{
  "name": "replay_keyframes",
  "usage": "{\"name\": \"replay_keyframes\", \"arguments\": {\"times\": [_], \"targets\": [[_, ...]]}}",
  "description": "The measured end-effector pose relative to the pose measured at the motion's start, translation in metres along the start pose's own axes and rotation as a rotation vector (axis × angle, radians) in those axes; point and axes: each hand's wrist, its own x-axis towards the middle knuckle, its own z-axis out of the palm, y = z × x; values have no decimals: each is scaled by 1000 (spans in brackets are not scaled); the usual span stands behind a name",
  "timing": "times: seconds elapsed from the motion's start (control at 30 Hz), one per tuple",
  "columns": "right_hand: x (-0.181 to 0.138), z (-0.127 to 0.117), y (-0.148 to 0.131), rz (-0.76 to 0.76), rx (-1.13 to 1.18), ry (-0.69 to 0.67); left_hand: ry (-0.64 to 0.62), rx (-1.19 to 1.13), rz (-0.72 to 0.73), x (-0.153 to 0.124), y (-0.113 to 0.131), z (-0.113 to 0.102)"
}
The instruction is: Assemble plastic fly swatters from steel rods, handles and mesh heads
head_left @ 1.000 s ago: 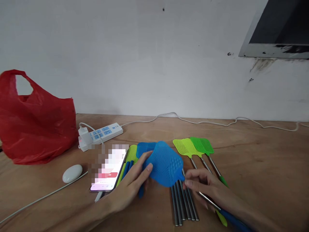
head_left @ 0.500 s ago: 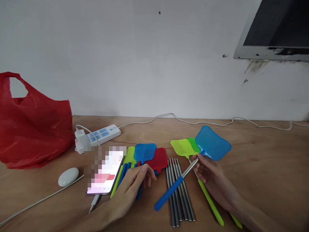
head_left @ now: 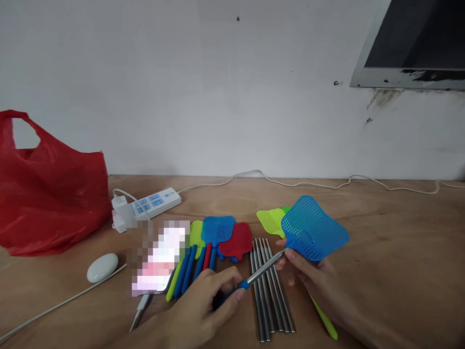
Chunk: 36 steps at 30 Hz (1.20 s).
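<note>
A blue fly swatter [head_left: 314,229] with a metal shaft is held between both hands above the wooden table [head_left: 399,252]. My right hand [head_left: 312,278] pinches the shaft just below the blue mesh head. My left hand [head_left: 207,305] is closed round its blue grip at the lower end. Beneath the shaft lie several bare metal rods [head_left: 271,295]. Left of them sits a pile of loose swatter heads, blue [head_left: 218,229], red [head_left: 238,240] and yellow-green [head_left: 196,232], with coloured handle grips [head_left: 192,266]. Assembled yellow-green swatters [head_left: 271,220] lie under the blue head.
A phone [head_left: 160,264] on a cable lies left of the pile, with a white oval device [head_left: 102,267] beside it. A white power strip [head_left: 147,206] and a red plastic bag [head_left: 51,194] stand at the back left. A white cord [head_left: 327,184] runs along the wall.
The blue swatter swung from the table's middle over to the right. My left hand left the pile of heads and closed on the swatter's blue grip. My right hand stays on the shaft.
</note>
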Motion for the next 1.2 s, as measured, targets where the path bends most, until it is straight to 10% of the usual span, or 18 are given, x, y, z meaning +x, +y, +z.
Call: {"name": "replay_keyframes", "arguments": {"times": [1.2], "targets": [[-1,6,-5,-134,-177,50,-73,-147,59,6,13,3]]}}
